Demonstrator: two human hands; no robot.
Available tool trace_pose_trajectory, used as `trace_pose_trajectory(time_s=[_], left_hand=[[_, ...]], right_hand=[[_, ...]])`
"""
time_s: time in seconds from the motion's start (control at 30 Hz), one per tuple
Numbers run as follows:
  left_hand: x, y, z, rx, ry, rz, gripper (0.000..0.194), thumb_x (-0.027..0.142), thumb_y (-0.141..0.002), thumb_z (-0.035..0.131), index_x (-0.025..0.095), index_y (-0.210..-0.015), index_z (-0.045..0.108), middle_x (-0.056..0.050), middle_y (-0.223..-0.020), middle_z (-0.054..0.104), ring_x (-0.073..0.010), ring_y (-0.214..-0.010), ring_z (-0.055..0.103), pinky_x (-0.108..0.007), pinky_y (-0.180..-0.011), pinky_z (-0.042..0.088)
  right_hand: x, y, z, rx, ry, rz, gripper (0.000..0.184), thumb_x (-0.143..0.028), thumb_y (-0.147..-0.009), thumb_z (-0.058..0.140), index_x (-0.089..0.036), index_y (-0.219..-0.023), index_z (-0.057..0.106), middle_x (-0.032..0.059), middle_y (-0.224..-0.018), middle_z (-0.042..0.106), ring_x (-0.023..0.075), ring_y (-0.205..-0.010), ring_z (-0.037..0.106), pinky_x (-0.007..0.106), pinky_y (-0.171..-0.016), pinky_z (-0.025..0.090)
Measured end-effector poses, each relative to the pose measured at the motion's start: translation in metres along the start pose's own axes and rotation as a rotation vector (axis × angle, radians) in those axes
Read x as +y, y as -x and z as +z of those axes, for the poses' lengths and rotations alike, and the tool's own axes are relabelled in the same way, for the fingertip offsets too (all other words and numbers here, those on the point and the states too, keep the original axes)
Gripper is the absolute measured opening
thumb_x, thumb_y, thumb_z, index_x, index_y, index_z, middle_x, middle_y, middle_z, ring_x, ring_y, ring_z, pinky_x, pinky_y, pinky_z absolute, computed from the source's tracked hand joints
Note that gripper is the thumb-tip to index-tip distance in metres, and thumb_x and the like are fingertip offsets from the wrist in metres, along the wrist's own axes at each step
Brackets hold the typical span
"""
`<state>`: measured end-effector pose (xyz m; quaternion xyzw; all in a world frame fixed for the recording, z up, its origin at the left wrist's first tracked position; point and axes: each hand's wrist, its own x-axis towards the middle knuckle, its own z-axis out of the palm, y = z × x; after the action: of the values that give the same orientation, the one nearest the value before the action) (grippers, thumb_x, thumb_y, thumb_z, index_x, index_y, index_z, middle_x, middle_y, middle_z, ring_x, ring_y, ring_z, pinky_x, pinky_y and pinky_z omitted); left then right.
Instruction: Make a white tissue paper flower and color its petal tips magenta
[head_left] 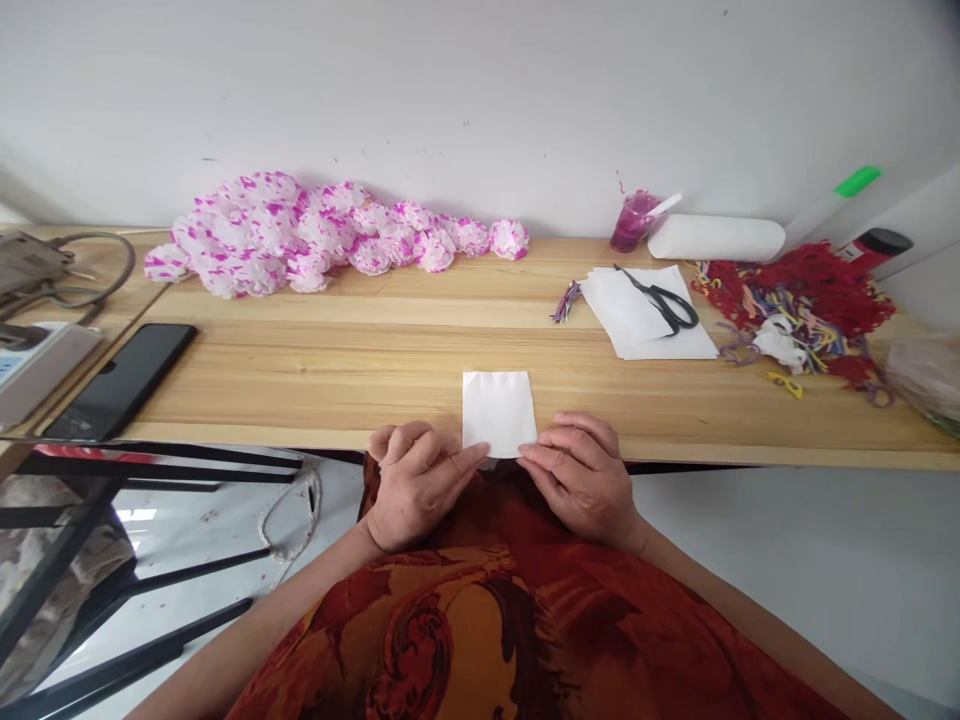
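Observation:
A small square of white paper (498, 408) lies at the front edge of the table, its far part flat on the wood. My left hand (420, 482) pinches the near left corner between thumb and fingers. At the near right corner, my right hand (586, 478) grips the same paper with curled fingers. Whether the paper is one layer or several I cannot tell. Farther back on the right is a stack of white paper sheets (637, 330), with black-handled scissors (673, 308) lying on top.
Pink-and-white paper flowers (247, 235) are heaped along the wall. A cup of purple stuff (634, 222), a white roll (716, 238) and a pile of red and coloured yarn (810, 300) occupy the right. A black phone (124, 380) and a power strip (45, 370) lie left.

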<state>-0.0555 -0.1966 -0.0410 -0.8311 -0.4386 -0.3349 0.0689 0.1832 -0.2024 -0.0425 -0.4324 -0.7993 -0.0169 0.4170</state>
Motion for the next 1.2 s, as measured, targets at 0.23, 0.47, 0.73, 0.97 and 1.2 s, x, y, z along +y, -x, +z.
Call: trace_pose_trajectory(time_s=[0.23,0.47,0.73,0.97,1.2], left_hand=[[-0.001,0.000,-0.002,-0.002,0.009,0.056,0.033,0.020,-0.083,0.073,0.038,-0.110,0.068,0.003,-0.083,0.069,-0.0192,-0.088,0.053,-0.040,-0.082,0.035],[0.002,-0.005,-0.006,0.000,-0.012,0.094,0.024,0.022,-0.082,0.074,0.033,-0.103,0.069,0.002,-0.083,0.070,-0.0195,-0.086,0.054,-0.038,-0.079,0.040],[0.000,-0.002,-0.003,-0.046,-0.014,0.121,0.020,0.021,-0.083,0.073,0.028,-0.101,0.068,0.002,-0.087,0.071,-0.0194,-0.089,0.054,-0.035,-0.084,0.042],[0.000,0.001,0.006,0.043,-0.013,0.096,0.014,0.026,-0.078,0.077,0.028,-0.089,0.068,0.003,-0.079,0.068,-0.0179,-0.085,0.054,-0.033,-0.082,0.040],[-0.001,0.001,0.005,0.017,-0.019,0.059,0.011,0.027,-0.078,0.076,0.028,-0.082,0.066,0.004,-0.075,0.066,-0.0190,-0.083,0.055,-0.034,-0.080,0.038]], right_hand=[[0.003,0.005,0.002,0.004,-0.006,-0.034,0.025,-0.011,-0.076,0.077,-0.027,-0.096,0.071,-0.0003,-0.085,0.072,0.0240,-0.104,0.062,0.040,-0.090,0.050],[-0.001,0.002,-0.002,-0.027,0.021,-0.060,0.016,-0.014,-0.078,0.075,-0.024,-0.088,0.069,-0.0004,-0.086,0.072,0.0234,-0.104,0.062,0.040,-0.091,0.048],[-0.002,0.002,0.001,-0.028,0.044,-0.047,0.015,-0.013,-0.075,0.076,-0.022,-0.082,0.066,-0.0009,-0.084,0.072,0.0244,-0.104,0.062,0.039,-0.089,0.046],[-0.002,0.002,0.002,-0.021,0.049,-0.037,0.016,-0.013,-0.074,0.077,-0.022,-0.077,0.064,-0.0011,-0.081,0.071,0.0249,-0.103,0.063,0.039,-0.089,0.046],[-0.002,0.001,0.001,-0.024,0.046,-0.019,0.018,-0.013,-0.073,0.076,-0.022,-0.072,0.061,-0.0006,-0.078,0.069,0.0257,-0.102,0.063,0.040,-0.088,0.047]])
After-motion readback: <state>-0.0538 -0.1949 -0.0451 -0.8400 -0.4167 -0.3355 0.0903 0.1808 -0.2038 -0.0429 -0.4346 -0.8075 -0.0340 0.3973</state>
